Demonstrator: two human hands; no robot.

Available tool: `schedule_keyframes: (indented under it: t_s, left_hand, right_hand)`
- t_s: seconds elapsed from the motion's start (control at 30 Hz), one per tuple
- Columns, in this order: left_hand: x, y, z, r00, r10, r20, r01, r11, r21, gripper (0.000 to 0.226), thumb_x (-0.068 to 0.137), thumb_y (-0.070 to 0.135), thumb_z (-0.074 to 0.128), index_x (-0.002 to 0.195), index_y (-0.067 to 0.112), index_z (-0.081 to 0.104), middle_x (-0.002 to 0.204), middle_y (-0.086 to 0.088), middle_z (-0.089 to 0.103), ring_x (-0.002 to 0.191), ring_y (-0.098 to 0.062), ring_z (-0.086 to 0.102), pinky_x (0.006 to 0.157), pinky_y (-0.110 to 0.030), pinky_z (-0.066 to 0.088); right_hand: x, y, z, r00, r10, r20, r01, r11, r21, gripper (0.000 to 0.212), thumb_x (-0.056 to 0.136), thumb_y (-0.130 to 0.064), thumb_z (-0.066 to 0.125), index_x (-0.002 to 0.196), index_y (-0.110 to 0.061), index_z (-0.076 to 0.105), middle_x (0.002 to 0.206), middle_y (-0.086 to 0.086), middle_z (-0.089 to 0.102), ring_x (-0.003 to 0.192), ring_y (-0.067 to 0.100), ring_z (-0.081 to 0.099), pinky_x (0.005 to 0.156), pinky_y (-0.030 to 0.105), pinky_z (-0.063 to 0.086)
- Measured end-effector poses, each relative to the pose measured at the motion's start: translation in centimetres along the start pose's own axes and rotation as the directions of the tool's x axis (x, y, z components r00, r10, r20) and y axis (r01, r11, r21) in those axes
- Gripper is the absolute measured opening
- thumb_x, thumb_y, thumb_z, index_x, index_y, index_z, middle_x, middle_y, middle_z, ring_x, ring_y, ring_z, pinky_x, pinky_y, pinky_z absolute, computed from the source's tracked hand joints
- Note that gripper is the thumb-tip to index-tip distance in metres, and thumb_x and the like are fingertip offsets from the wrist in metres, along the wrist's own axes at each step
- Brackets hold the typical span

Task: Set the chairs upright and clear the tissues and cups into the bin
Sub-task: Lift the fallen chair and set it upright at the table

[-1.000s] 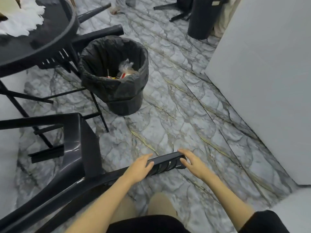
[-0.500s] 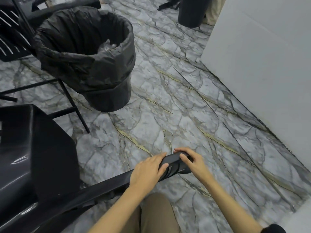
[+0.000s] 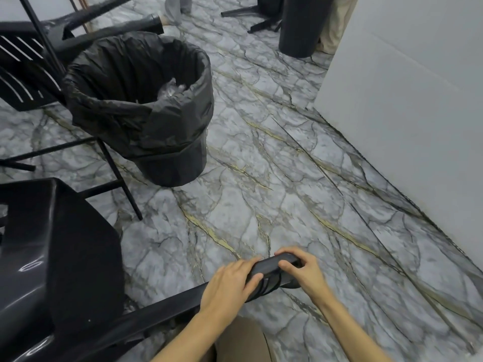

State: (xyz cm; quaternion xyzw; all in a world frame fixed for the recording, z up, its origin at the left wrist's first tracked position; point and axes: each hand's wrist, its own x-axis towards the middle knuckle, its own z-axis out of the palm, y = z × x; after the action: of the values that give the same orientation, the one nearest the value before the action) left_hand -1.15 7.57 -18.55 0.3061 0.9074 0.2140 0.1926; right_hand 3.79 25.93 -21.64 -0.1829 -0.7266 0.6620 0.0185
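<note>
A black plastic chair [image 3: 60,257] lies tipped over on the marble floor at the lower left, one leg stretching toward the bottom centre. My left hand [image 3: 230,280] is wrapped around that leg near its end. My right hand [image 3: 300,270] grips the tip of the same leg from the other side. A bin [image 3: 146,105] lined with a black bag stands beyond, at the upper left of centre, with some clear plastic rubbish inside. A second black chair [image 3: 28,61] lies on its side behind the bin.
Thin black metal table legs [image 3: 115,173] cross the floor between the bin and the near chair. A white wall [image 3: 407,100] runs along the right. Another dark bin [image 3: 300,24] and a black stand base are at the far top.
My view has dropped closer to the floor and the table top has left the frame. Both hands have closed from a loose touch into a firm grip on the chair leg.
</note>
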Motion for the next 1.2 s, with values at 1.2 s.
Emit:
schedule_keyframes:
  t_s: [1.2]
  left_hand:
    - [-20.2,15.0,-28.0,0.830,-0.095,-0.550,-0.250,0.817,-0.519,0.035,0.085,0.050,0.055,0.106,0.025,0.065,0.099,0.016,0.068,0.094,0.002,0.064,0.084,-0.013,0.049]
  right_hand:
    - [-18.9,-42.8,2.0,0.955,-0.250,0.162,0.298,0.812,-0.501,0.030,0.067,-0.055,0.063,0.088,-0.034,0.067,0.082,-0.023,0.068,0.081,0.002,0.065,0.079,0.037,0.052]
